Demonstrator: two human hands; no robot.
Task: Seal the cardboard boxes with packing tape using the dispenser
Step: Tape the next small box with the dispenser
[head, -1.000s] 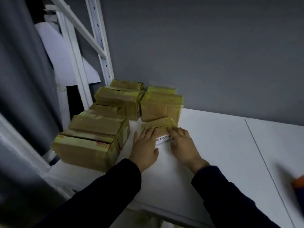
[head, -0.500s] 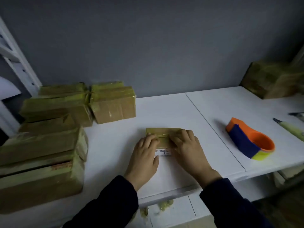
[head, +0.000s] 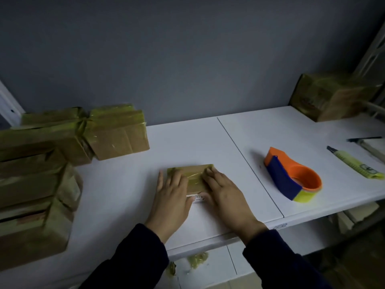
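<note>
Every box in view was closed and wrapped in yellowish tape, so what they held could not be seen. A small box (head: 195,179) lay flat on the white table (head: 208,142), near its front edge and left of the seam between the two tabletops. A strip of tape ran across its top, and a white label (head: 198,198) showed at its near edge.

The left hand (head: 173,197) lay flat on the left part of the small box, fingers straight and slightly spread, the thumb resting on the table beside it. The right hand (head: 225,195) lay flat on the right part, fingers straight and together, their tips at the far right corner. Neither hand curled around anything; both pressed down on the top, with bare tape showing between them.

The dispenser (head: 281,180), orange and blue with a yellow roll in it, sat on the right tabletop, well apart from the right hand and touched by neither hand. Beyond it lay a yellow tool (head: 358,165). A stack of boxes (head: 31,195) stood at the left edge, with another box (head: 119,140) behind them against the grey wall (head: 187,59). One more box (head: 329,97) sat blurred in the far right corner. Tape scraps (head: 198,259) lay under the table's front edge
</note>
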